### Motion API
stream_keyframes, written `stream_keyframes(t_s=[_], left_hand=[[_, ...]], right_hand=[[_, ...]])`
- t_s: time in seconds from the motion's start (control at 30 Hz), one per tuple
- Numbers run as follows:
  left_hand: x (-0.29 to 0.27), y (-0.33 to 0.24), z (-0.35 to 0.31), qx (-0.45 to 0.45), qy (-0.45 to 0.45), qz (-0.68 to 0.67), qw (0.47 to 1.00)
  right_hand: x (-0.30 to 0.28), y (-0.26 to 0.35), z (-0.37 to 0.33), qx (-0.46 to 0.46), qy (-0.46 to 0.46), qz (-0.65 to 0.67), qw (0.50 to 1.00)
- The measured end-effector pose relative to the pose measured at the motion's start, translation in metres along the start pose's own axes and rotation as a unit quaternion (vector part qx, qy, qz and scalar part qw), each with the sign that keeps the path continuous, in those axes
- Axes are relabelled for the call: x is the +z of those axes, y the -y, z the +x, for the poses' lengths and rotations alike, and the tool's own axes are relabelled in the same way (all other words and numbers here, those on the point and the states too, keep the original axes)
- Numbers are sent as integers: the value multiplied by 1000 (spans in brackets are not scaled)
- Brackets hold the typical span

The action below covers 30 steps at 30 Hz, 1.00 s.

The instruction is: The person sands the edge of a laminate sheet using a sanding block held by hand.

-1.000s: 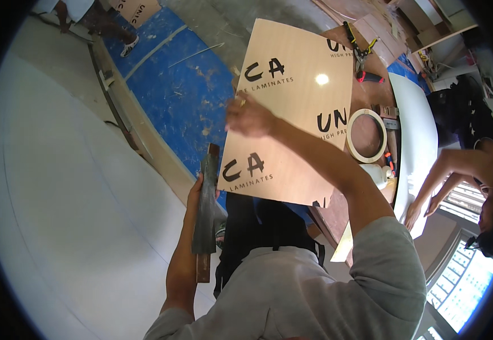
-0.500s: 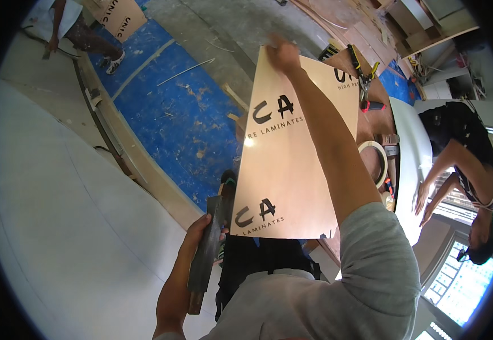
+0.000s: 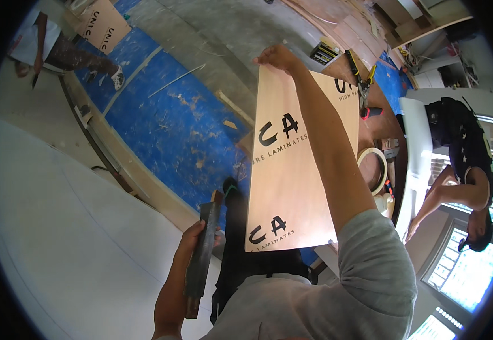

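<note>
My right hand point(image 3: 276, 57) grips the far top corner of a light brown laminate sheet point(image 3: 291, 187) with black lettering, holding it up at arm's length. Its near edge hangs in front of my waist. My left hand point(image 3: 196, 235) is closed around a long, dark, flat tool point(image 3: 202, 255) held upright at my left side, close to the sheet's lower left corner.
Under the sheet is a round wooden table point(image 3: 385, 122) with a roll of masking tape point(image 3: 374, 170), pliers point(image 3: 364, 85) and small items. A blue floor covering point(image 3: 167, 124) lies beyond. One person point(image 3: 461, 164) leans at the right, another point(image 3: 59, 48) stands far left. A white panel point(image 3: 71, 238) spreads at my left.
My right hand has slid up the laminate sheet from its middle to its far top corner, and the sheet is now raised more upright. My left hand keeps hold of the dark tool.
</note>
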<state>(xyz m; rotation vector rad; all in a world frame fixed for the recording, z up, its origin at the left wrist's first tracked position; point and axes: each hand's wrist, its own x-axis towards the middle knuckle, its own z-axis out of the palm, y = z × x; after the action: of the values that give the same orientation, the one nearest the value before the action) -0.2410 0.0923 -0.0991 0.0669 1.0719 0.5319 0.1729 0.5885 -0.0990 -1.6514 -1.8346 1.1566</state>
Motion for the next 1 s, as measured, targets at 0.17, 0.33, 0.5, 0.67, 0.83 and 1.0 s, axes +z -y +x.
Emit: stream_keyframes(t_s=[0.17,0.33,0.5,0.67,0.83,1.0], left_hand=[[-31,-35,10,-14,16,35,999],[-58,-55,28,-32,-16,43,998],[-59,-66,17,-20,-52,78,995],[-85,-100,-13,12,-70,158,985],[-101,-152,-54,55,-135,172,974],[-97,-224,-18,34,-117,239,963]], right_hand=[[-2,-24,-14,-34,-215,80,973],[16,-36,-76,-68,-234,-249,938],[76,15,-100,-65,-175,-338,923],[36,-14,-116,44,-219,-332,917],[-24,-96,-164,130,-308,-312,889],[-42,-116,-173,218,-347,-282,868]])
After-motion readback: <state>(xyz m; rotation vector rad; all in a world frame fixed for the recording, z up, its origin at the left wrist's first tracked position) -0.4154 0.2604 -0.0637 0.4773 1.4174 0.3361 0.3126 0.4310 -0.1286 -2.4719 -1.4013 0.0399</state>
